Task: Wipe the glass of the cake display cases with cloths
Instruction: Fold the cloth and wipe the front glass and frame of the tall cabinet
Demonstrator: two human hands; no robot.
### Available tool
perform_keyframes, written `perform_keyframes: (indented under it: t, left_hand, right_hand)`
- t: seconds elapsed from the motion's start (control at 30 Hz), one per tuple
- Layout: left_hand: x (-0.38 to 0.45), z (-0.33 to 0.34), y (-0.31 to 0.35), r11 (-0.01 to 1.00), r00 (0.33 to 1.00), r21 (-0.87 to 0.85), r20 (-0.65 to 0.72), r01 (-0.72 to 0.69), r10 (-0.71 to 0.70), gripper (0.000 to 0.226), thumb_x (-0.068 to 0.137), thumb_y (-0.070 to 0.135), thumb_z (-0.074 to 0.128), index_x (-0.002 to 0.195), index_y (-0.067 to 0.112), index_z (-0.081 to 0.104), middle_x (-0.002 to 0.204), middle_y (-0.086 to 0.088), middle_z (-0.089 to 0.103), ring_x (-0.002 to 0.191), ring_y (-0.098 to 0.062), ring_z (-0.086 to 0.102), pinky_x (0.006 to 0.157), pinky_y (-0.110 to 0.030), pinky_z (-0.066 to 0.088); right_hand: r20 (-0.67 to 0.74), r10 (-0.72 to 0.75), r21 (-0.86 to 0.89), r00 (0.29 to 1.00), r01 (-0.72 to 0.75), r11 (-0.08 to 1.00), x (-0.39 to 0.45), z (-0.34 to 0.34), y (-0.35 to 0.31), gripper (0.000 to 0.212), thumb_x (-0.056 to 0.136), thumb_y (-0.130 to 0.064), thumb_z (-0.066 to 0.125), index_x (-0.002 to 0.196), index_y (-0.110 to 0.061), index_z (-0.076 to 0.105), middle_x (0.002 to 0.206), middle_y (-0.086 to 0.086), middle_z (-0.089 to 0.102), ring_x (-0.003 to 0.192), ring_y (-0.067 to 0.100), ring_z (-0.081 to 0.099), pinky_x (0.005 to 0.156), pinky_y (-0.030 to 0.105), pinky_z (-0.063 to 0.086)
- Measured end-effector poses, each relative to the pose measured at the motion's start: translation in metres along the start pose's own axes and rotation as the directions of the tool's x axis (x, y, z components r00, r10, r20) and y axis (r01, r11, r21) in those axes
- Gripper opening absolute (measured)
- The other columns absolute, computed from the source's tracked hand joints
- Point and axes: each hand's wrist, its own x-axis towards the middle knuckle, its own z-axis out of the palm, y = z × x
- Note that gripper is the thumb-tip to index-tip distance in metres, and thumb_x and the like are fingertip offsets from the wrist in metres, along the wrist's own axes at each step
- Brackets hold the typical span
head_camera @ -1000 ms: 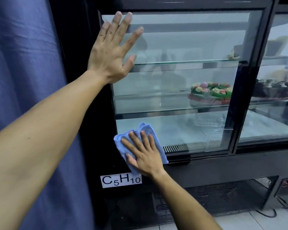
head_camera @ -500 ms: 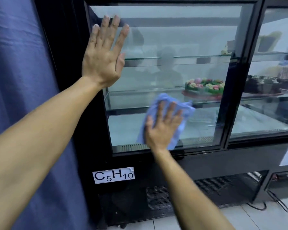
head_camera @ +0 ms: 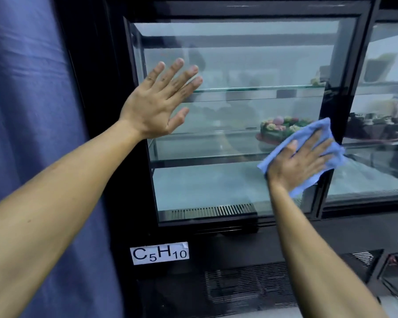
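A black-framed cake display case stands in front of me, its front glass (head_camera: 228, 180) spanning the middle of the view. My right hand (head_camera: 296, 164) presses a blue cloth (head_camera: 317, 134) flat against the glass at its lower right, beside the dark vertical frame post, fingers straight and spread. My left hand (head_camera: 156, 106) lies flat on the glass at the upper left edge, fingers spread, holding nothing. Behind the glass a decorated cake (head_camera: 278, 130) sits on the middle shelf, partly covered by the cloth.
A blue curtain (head_camera: 32, 111) hangs at the left. A second display case (head_camera: 381, 134) adjoins on the right with dark cakes inside. A white label reading C5H10 (head_camera: 159, 253) is stuck on the black base above a vent grille (head_camera: 246, 285). Cables lie at bottom right.
My right hand has swept the blue cloth from the glass's lower left corner up and across to the right frame post. My left hand stayed flat on the glass.
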Motion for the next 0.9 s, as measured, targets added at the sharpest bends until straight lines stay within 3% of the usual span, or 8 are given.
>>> perform_keyframes:
  t: [0.13,0.27,0.33,0.47,0.53,0.6,0.77,0.9]
  left_hand:
    - [0.003,-0.006,0.000,0.997,0.997,-0.022,0.040,0.070,-0.069,0.068,0.106,0.052,0.031,0.167,0.030,0.012,0.172,-0.016,0.016,0.154,-0.052,0.016,0.125,-0.067,0.013]
    - [0.003,-0.007,-0.001,0.997,0.997,-0.020,0.036,0.075,-0.074,0.067,0.105,0.055,0.033,0.166,0.034,0.013,0.172,-0.015,0.016,0.152,-0.057,0.016,0.121,-0.073,0.012]
    - [0.003,-0.006,-0.001,0.997,0.997,-0.012,0.028,0.075,-0.074,0.067,0.106,0.055,0.032,0.166,0.033,0.014,0.172,-0.014,0.017,0.153,-0.055,0.018,0.121,-0.073,0.013]
    - [0.004,-0.007,0.000,0.997,0.996,-0.008,0.038,0.082,-0.082,0.067,0.105,0.054,0.032,0.166,0.033,0.013,0.172,-0.014,0.017,0.153,-0.054,0.018,0.122,-0.071,0.013]
    - [0.004,-0.006,0.001,0.996,0.996,-0.003,0.028,0.086,-0.086,0.068,0.105,0.055,0.032,0.166,0.033,0.013,0.172,-0.014,0.017,0.153,-0.054,0.017,0.123,-0.070,0.011]
    - [0.004,-0.006,0.001,0.996,0.995,-0.005,0.034,0.089,-0.089,0.068,0.105,0.055,0.031,0.166,0.033,0.013,0.172,-0.014,0.016,0.154,-0.053,0.016,0.123,-0.069,0.009]
    - [0.004,-0.008,0.002,0.994,0.994,-0.020,0.028,0.105,-0.104,0.068,0.105,0.054,0.035,0.166,0.032,0.016,0.172,-0.014,0.018,0.154,-0.053,0.017,0.123,-0.070,0.011]
    - [0.004,-0.009,0.002,0.994,0.994,-0.030,0.042,0.107,-0.106,0.067,0.105,0.055,0.032,0.166,0.033,0.014,0.172,-0.012,0.017,0.154,-0.052,0.016,0.123,-0.070,0.010]
  right_hand:
    - [0.163,-0.374,0.015,0.913,0.376,0.926,-0.112,0.010,-0.052,0.063,0.106,-0.047,0.029,0.161,-0.019,0.020,0.168,0.017,0.022,0.153,0.053,0.018,0.124,0.064,0.015]
    - [0.270,-0.884,0.218,0.382,0.870,0.443,-0.169,0.011,-0.052,0.059,0.099,-0.047,0.053,0.155,-0.034,0.044,0.168,0.000,0.022,0.159,0.033,0.012,0.128,0.054,0.013]
    - [0.248,-0.936,0.224,0.249,0.926,0.305,-0.126,0.012,-0.024,0.060,0.099,-0.045,0.049,0.157,-0.036,0.040,0.169,-0.004,0.018,0.160,0.027,0.008,0.129,0.050,0.011]
    - [0.253,-0.739,-0.039,0.625,0.770,0.637,-0.003,-0.009,0.075,0.063,0.108,-0.046,0.028,0.166,-0.029,0.010,0.173,0.006,-0.001,0.156,0.042,0.013,0.126,0.060,0.014]
    - [0.225,-0.394,-0.042,0.891,0.413,0.910,0.029,-0.025,0.102,0.067,0.108,-0.047,0.023,0.165,-0.016,0.010,0.171,0.020,0.006,0.154,0.051,0.011,0.125,0.061,0.012]
    - [0.220,-0.070,-0.033,0.973,0.079,0.996,0.023,-0.024,0.092,0.076,0.103,-0.053,0.019,0.164,-0.008,0.012,0.170,0.025,0.006,0.156,0.050,0.005,0.126,0.058,0.008]
    - [0.211,-0.200,-0.036,0.957,0.212,0.977,-0.101,0.006,0.004,0.068,0.106,-0.054,0.011,0.164,-0.018,0.007,0.169,0.023,0.015,0.154,0.053,0.011,0.126,0.063,0.005]
    - [0.344,-0.729,0.133,0.592,0.738,0.661,-0.226,0.021,-0.061,0.064,0.102,-0.053,0.043,0.161,-0.031,0.029,0.170,0.007,0.014,0.158,0.039,0.008,0.128,0.056,0.006]
